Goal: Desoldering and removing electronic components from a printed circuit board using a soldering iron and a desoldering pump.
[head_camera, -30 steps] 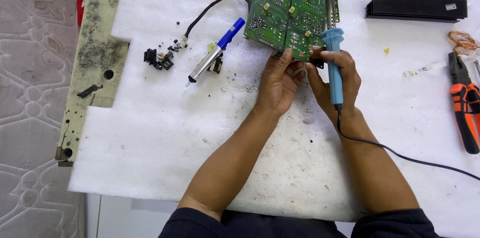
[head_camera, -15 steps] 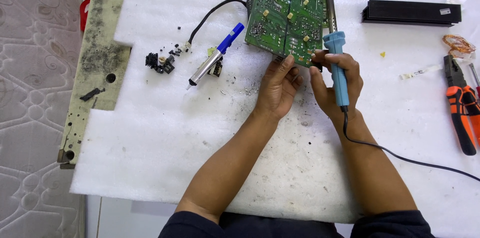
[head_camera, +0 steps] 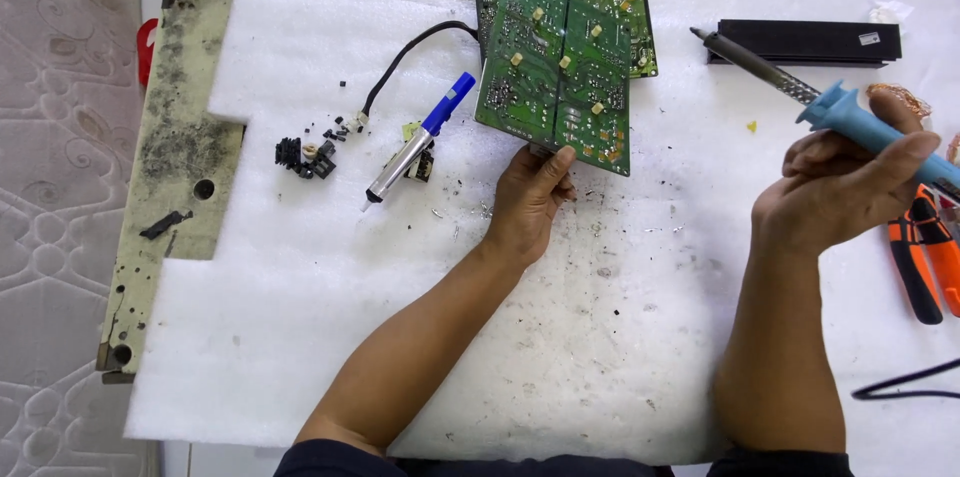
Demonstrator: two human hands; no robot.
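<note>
A person works at a tabletop [head_camera: 300, 337] covered in white foam sheet. The left hand [head_camera: 530, 199] pinches the near edge of a green circuit board [head_camera: 560, 72] between thumb and fingers, holding it tilted up off the foam; a second green board lies just behind it. The right hand [head_camera: 835, 187] is closed around the blue handle of a soldering iron [head_camera: 800, 87], lifted well to the right of the board, its metal tip pointing up and away toward a black bar [head_camera: 810, 40]. Left of the left hand lies a blue-and-silver desoldering pump [head_camera: 420, 140], with small black parts [head_camera: 305, 155] beyond it. Orange-handled pliers [head_camera: 925, 252] lie just right of the right hand.
</note>
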